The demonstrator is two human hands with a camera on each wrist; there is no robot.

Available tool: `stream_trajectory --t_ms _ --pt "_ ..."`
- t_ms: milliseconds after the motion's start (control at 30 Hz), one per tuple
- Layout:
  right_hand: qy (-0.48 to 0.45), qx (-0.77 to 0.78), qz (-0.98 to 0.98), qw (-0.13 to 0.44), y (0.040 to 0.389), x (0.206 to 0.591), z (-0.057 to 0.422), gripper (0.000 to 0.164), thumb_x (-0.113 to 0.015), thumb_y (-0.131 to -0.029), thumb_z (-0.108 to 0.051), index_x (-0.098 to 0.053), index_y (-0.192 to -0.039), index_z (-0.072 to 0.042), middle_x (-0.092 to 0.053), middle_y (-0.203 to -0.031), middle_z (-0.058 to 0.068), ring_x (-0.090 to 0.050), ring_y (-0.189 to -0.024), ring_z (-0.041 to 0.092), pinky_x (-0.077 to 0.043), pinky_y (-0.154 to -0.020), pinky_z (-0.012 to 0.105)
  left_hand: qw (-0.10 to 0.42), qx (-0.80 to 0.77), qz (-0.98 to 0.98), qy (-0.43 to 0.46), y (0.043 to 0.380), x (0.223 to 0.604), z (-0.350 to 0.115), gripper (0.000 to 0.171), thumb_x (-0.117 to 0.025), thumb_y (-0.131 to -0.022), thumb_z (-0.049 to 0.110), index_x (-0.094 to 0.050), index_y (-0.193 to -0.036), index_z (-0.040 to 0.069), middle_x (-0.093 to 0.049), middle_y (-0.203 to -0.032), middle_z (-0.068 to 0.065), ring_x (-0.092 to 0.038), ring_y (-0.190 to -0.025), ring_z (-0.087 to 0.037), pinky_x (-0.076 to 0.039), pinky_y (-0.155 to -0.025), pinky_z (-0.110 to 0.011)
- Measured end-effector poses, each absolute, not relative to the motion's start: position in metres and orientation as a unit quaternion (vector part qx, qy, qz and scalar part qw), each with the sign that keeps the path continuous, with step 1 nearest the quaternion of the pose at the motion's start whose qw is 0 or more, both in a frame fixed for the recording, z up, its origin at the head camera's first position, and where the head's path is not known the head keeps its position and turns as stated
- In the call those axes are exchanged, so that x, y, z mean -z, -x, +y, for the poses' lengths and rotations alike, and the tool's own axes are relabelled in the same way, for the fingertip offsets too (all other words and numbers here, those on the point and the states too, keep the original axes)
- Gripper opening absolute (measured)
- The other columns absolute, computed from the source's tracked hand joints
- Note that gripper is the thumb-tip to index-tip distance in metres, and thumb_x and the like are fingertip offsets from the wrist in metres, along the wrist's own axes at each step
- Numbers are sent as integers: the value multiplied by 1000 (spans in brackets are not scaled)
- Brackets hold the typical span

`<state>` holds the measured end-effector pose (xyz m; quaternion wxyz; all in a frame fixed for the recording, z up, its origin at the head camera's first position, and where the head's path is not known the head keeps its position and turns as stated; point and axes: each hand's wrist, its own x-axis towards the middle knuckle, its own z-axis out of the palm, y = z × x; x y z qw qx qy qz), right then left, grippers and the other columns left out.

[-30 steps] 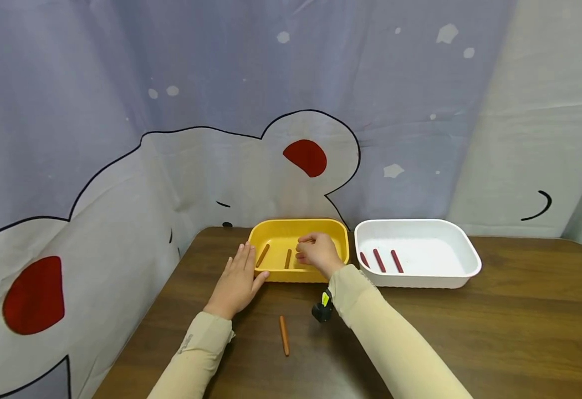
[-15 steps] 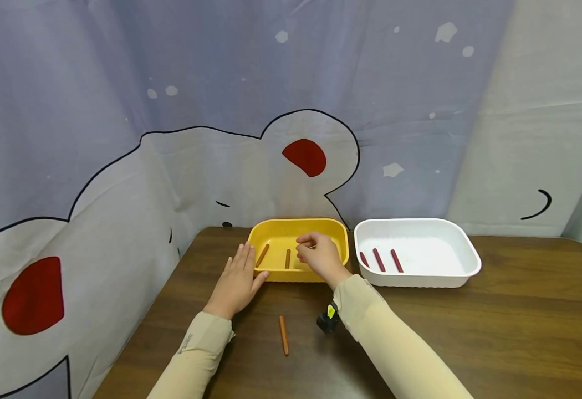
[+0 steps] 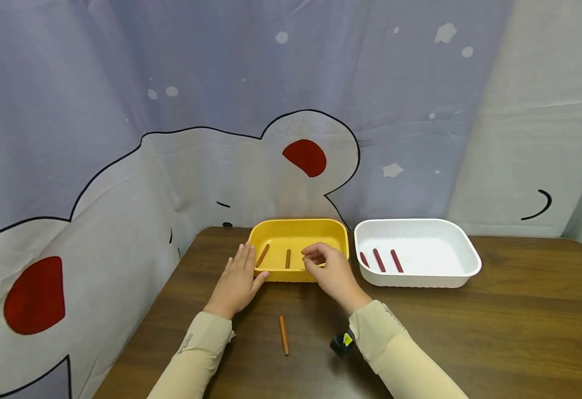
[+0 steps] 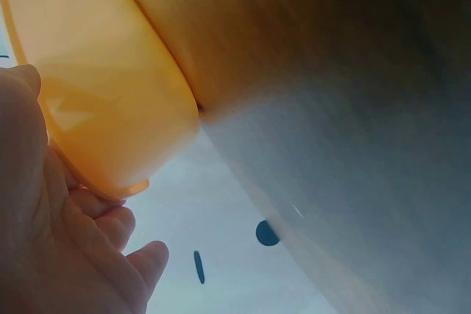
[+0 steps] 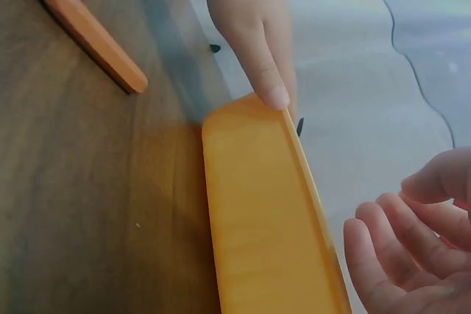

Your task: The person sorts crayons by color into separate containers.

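Observation:
My left hand [image 3: 235, 281] rests along the left end of the yellow tray [image 3: 298, 275], fingers straight and thumb at the front rim. My right hand [image 3: 333, 272] is over the tray's front right part, fingers loosely bent. In the right wrist view, nothing clear shows in the right hand's fingers [image 5: 388, 244]. Inside the tray lie an orange-brown crayon-like stick [image 3: 263, 255] near the left end and another orange-brown stick [image 3: 288, 259] in the middle. The right hand hides the area beneath it. A loose orange stick [image 3: 284, 336] lies on the table in front.
Right of the yellow tray stands a white tray [image 3: 440, 280] with three dark red sticks [image 3: 379, 260] in its left part. Both trays stand at the back of the wooden table [image 3: 520, 327], before a printed curtain [image 3: 221, 83].
The right hand has drawn back toward the front and right, and lower, over the yellow tray's front rim. The left hand, the trays and the visible sticks have stayed put.

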<state>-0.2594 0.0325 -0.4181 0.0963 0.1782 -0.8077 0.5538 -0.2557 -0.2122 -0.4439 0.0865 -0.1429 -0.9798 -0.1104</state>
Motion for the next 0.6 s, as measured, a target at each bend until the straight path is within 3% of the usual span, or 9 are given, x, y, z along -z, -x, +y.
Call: stream_trajectory --t_ms 200,600 --pt "-188 -533 -819 99 241 426 32 10 -71 -90 -2 -73 -99 -3 -71 -89 5 -67 -82 16 -58 -80 36 93 114 -979 144 255 443 -212 76 -48 -107 42 -24 -156 -11 -20 -163 -28 -17 -153 -39 -22 -120 -59" --pt "-222 -480 -849 16 217 439 22 13 -74 -87 -2 -71 -99 1 -70 -88 3 -65 -79 15 -55 -72 26 99 113 -979 141 258 447 -212 76 -49 -107 42 -25 -156 -11 -21 -163 -27 -18 -153 -39 -23 -120 -59"
